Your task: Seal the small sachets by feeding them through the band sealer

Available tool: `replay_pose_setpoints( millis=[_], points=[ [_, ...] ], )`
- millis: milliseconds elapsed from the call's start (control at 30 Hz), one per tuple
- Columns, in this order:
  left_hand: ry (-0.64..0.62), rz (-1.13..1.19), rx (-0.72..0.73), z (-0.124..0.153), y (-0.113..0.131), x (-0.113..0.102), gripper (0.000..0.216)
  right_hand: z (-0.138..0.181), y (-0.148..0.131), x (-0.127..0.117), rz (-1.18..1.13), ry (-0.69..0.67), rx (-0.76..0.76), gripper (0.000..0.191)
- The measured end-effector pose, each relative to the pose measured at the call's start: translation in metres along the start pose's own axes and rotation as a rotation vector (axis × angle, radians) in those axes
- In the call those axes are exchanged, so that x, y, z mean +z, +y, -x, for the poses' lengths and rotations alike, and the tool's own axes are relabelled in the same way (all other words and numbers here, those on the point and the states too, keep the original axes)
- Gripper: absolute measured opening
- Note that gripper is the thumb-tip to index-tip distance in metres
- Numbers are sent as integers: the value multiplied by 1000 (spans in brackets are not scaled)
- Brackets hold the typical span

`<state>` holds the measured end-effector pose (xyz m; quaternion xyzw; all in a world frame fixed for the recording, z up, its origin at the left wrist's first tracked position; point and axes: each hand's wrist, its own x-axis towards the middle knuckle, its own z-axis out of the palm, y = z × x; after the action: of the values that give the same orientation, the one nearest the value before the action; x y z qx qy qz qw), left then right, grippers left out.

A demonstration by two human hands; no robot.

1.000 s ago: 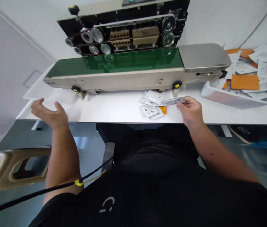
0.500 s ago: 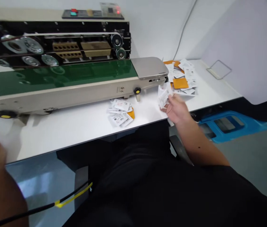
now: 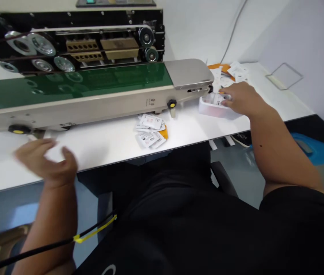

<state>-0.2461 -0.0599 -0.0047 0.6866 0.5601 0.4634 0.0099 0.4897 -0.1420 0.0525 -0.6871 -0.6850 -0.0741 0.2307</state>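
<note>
One left hand [image 3: 46,158]; one right hand [image 3: 240,99]; one plastic tray [image 3: 212,110] under the right; one sachet pile [image 3: 150,130] between them.

White worktop [image 3: 101,160] set against white far wall [image 3: 196,30], grey cable [image 3: 233,30] running down it; pale lilac panel [image 3: 313,49] with wire-outlined recess [image 3: 284,75] at right; grey floor [image 3: 236,172] below, blue plastic crate [image 3: 316,154] near right.
</note>
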Motion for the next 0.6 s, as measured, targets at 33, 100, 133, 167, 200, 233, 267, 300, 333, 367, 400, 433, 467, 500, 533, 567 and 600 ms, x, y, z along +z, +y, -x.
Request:
replay_pose_setpoints(
  millis=[33,100,133,167,200,233,267,300,333,367,400,433,467,500,533,567,600],
  points=[
    [-40,-10,185,-10,33,34,33,2,-9,5,-1,53,-43,28],
    [-243,44,485,-20,80,82,19,12,-40,13,-17,249,-101,19],
    [-370,73,591,-22,95,97,14,20,-61,17,-28,346,-108,16],
    [-469,98,653,-24,106,108,13,28,-86,22,-50,438,-111,16],
    [-543,130,704,-26,115,116,15,37,-112,29,-91,528,-133,16],
    [-607,169,748,-29,123,125,18,44,-139,38,-156,492,-174,17],
    [-642,195,775,-32,130,133,21,50,-166,48,-233,375,-242,17],
    [-661,210,800,-35,136,143,25,55,-190,60,-303,259,-311,18],
    [-676,226,820,-38,142,153,28,57,-212,72,-344,134,-366,20],
    [-697,244,829,-41,147,164,30,57,-230,85,-366,39,-386,23],
    [-725,266,835,-43,151,173,34,55,-244,97,-386,-14,-384,28],
    [-754,287,833,-43,154,182,38,52,-254,108,-395,-43,-362,33],
    [-786,307,826,-42,155,189,43,50,-261,118,-397,-56,-333,37],
    [-820,322,815,-41,155,193,48,47,-264,126,-393,-65,-307,41],
    [-850,332,803,-40,153,196,52,45,-265,132,-384,-81,-288,44],
    [-874,335,792,-38,150,197,56,44,-265,136,-374,-104,-282,46],
    [-886,333,783,-37,147,197,57,44,-264,139,-365,-129,-283,47]
  ],
)
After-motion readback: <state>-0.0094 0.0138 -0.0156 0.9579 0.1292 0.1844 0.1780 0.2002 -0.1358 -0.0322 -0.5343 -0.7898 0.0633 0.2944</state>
